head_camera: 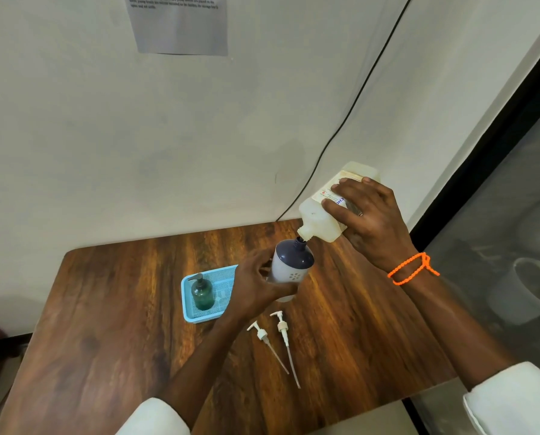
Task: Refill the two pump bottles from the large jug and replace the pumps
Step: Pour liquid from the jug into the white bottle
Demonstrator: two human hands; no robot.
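Above the bench (340,324), the right hand (369,215) grips the tilted jug (320,222), its spout touching the open neck of the bottle (292,265), which the left hand (256,284) holds wrapped around its side. This looks like the pouring step; no stream is visible. Two pumps (276,335) lie loose on the bench nearer the person. A green bottle (202,293), pump on, stands in the tray (212,317). Next likely calls for righting the jug without dripping, then screwing in a pump.
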